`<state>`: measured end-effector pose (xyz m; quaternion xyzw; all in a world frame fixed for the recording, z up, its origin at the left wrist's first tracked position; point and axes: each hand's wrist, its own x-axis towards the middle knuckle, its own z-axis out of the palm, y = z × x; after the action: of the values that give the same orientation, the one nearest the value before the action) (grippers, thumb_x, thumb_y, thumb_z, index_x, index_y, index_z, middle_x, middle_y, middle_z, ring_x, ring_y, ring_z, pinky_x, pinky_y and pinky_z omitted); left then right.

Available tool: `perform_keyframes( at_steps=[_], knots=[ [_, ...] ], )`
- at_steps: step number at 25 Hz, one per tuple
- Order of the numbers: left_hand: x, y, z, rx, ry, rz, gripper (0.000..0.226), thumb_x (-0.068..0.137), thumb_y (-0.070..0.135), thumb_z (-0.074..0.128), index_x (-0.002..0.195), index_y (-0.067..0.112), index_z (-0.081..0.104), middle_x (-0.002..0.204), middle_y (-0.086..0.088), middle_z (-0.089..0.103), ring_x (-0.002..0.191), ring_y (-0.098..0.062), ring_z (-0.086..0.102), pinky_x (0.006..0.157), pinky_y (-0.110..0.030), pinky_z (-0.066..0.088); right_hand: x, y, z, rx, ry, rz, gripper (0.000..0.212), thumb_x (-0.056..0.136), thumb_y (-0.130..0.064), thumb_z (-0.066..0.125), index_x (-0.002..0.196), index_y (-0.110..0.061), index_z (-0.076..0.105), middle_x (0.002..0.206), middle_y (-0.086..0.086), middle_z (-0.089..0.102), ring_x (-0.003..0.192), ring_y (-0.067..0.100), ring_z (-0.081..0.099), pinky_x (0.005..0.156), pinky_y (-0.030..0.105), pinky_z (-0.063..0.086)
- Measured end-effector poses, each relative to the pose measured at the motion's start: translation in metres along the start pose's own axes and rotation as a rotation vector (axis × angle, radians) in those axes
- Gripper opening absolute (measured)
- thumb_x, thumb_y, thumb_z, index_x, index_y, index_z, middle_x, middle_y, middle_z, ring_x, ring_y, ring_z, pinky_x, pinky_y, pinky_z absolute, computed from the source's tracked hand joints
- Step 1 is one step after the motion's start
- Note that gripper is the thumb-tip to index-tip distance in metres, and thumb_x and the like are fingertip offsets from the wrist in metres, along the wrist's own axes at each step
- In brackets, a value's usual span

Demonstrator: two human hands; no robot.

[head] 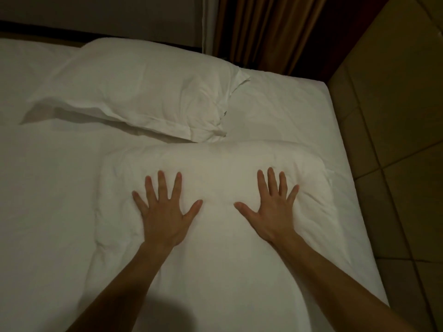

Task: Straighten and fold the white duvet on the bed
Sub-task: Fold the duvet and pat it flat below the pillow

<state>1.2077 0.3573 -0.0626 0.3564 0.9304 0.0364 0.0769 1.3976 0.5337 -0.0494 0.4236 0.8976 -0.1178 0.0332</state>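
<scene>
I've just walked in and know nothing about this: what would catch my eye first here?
Two bare hands, the left hand and the right hand, lie flat with fingers spread on a puffy white duvet at the near right of the bed. Beyond them, a rumpled white pillow lies askew near dark brown curtains.

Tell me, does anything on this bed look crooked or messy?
The pillow lies askew, angled across the bed, and its open end is crumpled near the duvet. The duvet itself looks neatly folded, with both hands, left and right, pressing it flat.
</scene>
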Motion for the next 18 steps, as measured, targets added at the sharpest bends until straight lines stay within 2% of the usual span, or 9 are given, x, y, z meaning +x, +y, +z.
perform_keyframes(
  at_steps=[8,10,13,16,18],
  knots=[
    [0.035,0.001,0.08,-0.002,0.053,0.036,0.089,0.087,0.081,0.007,0.157,0.028,0.015,0.163,-0.018,0.01,0.149,-0.044,0.005,0.113,-0.07,0.004,0.039,0.016,0.084,-0.016,0.019,0.005,0.106,0.081,-0.093,0.01,0.161,-0.024,0.005,0.169,0.007,0.002,0.155,0.034,-0.006,0.118,0.068,-0.006],
    [0.035,0.002,0.072,-0.021,0.046,0.034,0.09,0.087,0.081,0.005,0.157,0.027,0.018,0.163,-0.018,0.014,0.148,-0.045,0.008,0.112,-0.071,0.007,0.038,0.008,0.078,-0.021,0.024,0.016,0.108,0.079,-0.095,0.006,0.161,-0.025,0.003,0.169,0.007,0.001,0.155,0.032,-0.007,0.117,0.068,-0.005],
    [0.025,-0.01,0.048,-0.043,0.026,0.066,0.095,0.083,0.085,0.002,0.157,0.028,0.015,0.163,-0.015,0.013,0.149,-0.041,0.009,0.114,-0.068,0.007,0.021,0.002,0.048,-0.007,0.012,0.045,0.114,0.072,-0.098,0.001,0.161,-0.027,-0.003,0.169,0.005,-0.007,0.154,0.029,-0.013,0.118,0.065,-0.011],
    [-0.005,-0.052,0.04,-0.054,0.132,0.118,0.102,0.082,0.087,0.011,0.157,0.02,0.021,0.163,-0.015,0.016,0.149,-0.04,0.013,0.119,-0.06,0.01,-0.027,0.021,0.025,-0.101,0.011,0.145,0.115,0.071,-0.098,0.002,0.161,-0.026,-0.005,0.169,0.008,-0.007,0.154,0.031,-0.012,0.119,0.062,-0.013],
    [-0.014,-0.075,0.049,-0.068,0.159,0.108,0.103,0.082,0.087,0.014,0.157,0.017,0.021,0.163,-0.018,0.013,0.149,-0.042,0.01,0.12,-0.057,0.007,-0.046,0.037,0.028,-0.153,-0.008,0.262,0.115,0.071,-0.098,-0.004,0.16,-0.025,-0.008,0.169,0.008,-0.01,0.154,0.03,-0.013,0.119,0.063,-0.01]
  ],
)
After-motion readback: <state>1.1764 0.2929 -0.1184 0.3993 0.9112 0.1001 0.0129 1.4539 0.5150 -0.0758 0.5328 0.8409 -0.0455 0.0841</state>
